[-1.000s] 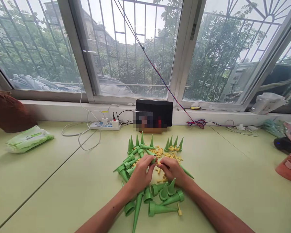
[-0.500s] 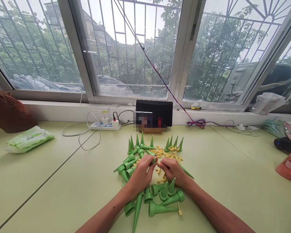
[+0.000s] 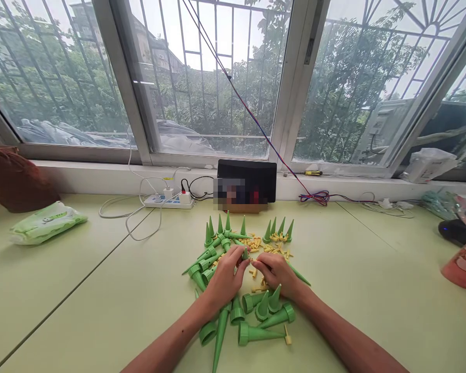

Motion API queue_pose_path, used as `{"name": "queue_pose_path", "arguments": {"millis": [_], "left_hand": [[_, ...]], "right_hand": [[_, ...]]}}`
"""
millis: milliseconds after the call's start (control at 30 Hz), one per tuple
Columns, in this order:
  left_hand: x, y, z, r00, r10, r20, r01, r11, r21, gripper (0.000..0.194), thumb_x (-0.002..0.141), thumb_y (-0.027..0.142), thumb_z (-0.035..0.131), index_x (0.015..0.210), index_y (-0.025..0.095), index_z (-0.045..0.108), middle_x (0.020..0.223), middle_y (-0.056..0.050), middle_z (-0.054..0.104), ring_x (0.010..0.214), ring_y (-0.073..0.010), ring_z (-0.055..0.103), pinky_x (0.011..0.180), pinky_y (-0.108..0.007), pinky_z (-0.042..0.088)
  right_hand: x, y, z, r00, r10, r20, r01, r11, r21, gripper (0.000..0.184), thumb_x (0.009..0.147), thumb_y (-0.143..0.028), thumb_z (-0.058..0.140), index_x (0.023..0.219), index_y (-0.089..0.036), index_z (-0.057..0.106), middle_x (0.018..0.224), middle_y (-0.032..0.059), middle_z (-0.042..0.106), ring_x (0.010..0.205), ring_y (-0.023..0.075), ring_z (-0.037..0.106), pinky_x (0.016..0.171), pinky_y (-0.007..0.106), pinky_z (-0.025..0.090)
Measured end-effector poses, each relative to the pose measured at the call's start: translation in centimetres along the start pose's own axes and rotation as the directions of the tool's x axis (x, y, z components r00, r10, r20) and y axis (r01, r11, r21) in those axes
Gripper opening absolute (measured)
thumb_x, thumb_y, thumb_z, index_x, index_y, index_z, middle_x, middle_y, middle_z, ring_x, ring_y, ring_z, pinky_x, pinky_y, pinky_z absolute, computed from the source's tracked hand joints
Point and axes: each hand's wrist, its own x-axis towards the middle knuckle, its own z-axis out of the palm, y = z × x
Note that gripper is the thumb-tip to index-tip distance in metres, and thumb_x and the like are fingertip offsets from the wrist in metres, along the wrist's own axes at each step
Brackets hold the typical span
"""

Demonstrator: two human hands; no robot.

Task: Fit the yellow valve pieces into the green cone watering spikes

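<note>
My left hand point(image 3: 228, 273) is closed around a green plastic cone-shaped spike point(image 3: 246, 254), its tip pointing up between thumb and fingers. Close beside it, my right hand point(image 3: 272, 268) pinches a small yellow plastic peg point(image 3: 252, 260), mostly covered by the fingertips. Several loose green spikes lie left of and under my left wrist, among them one with a wide open collar point(image 3: 196, 274). Nearer me, another green spike point(image 3: 262, 334) lies on its side by a yellow peg point(image 3: 288, 336). Small yellow pegs point(image 3: 274, 249) are scattered beyond my hands.
Green spikes stand upright in a row point(image 3: 280, 230) at the back right of the pile and others at the back left. A dark-screened tablet point(image 3: 256, 181) leans by the windowsill. A power strip point(image 3: 151, 202), a wipes pack point(image 3: 48, 224) and a red cup point(image 3: 464, 264) are on the table point(image 3: 357, 290).
The green spike in my left hand has turned so its tip points more upright. Both hands stay nearly in place; the pile looks the same.
</note>
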Motion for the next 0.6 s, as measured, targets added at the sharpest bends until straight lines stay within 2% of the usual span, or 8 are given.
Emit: {"name": "queue_pose_path", "arguments": {"millis": [100, 167, 300, 400, 600], "left_hand": [[0.02, -0.32, 0.00, 1.000, -0.009, -0.023, 0.009, 1.000, 0.003, 0.015, 0.095, 0.017, 0.048, 0.107, 0.020, 0.057, 0.095, -0.005, 0.062, 0.079, -0.0166, 0.059, 0.077, -0.032, 0.049], [0.10, -0.46, -0.03, 0.999, -0.011, -0.046, 0.012, 1.000, 0.011, 0.015, 0.095, 0.016, 0.048, 0.106, 0.019, 0.057, 0.095, -0.005, 0.064, 0.082, -0.0179, 0.060, 0.076, -0.032, 0.049], [0.25, -0.59, -0.03, 0.996, -0.022, -0.087, 0.025, 0.999, 0.034, 0.017, 0.093, 0.016, 0.051, 0.108, 0.019, 0.057, 0.093, -0.005, 0.066, 0.082, -0.0185, 0.062, 0.075, -0.031, 0.050], [0.25, -0.67, 0.05, 0.996, -0.016, -0.092, 0.020, 0.999, 0.042, 0.017, 0.092, 0.016, 0.053, 0.108, 0.019, 0.057, 0.093, -0.005, 0.067, 0.081, -0.0179, 0.063, 0.075, -0.031, 0.050], [0.09, -0.86, 0.16, 0.999, -0.029, -0.046, 0.030, 0.999, 0.027, 0.019, 0.093, 0.014, 0.051, 0.111, 0.019, 0.056, 0.095, -0.005, 0.067, 0.082, -0.0173, 0.063, 0.077, -0.031, 0.051]], "right_hand": [[0.01, 0.19, 0.10, 0.999, 0.004, -0.051, -0.005, 0.999, -0.032, 0.043, 0.101, -0.035, 0.044, 0.061, -0.020, 0.036, 0.056, -0.0043, 0.039, 0.053, 0.0114, 0.036, 0.054, 0.025, 0.028], [0.04, 0.20, 0.06, 0.994, 0.010, -0.112, -0.014, 0.999, -0.037, 0.042, 0.101, -0.034, 0.044, 0.062, -0.020, 0.043, 0.058, -0.0030, 0.044, 0.054, 0.0121, 0.039, 0.056, 0.026, 0.031], [0.09, -0.12, -0.14, 0.980, 0.013, -0.198, -0.012, 1.000, 0.003, 0.029, 0.101, -0.033, 0.045, 0.081, -0.019, 0.060, 0.071, 0.0023, 0.059, 0.063, 0.0151, 0.052, 0.061, 0.027, 0.040], [0.12, -0.35, -0.20, 0.975, -0.022, -0.219, 0.027, 0.999, 0.019, 0.024, 0.100, -0.031, 0.046, 0.090, -0.019, 0.064, 0.079, 0.0055, 0.064, 0.069, 0.0174, 0.057, 0.065, 0.029, 0.045], [0.21, -0.74, -0.29, 0.966, -0.096, -0.240, 0.097, 0.995, -0.004, 0.021, 0.100, -0.025, 0.047, 0.102, -0.020, 0.067, 0.087, 0.0072, 0.066, 0.077, 0.0185, 0.062, 0.068, 0.029, 0.048]]}}
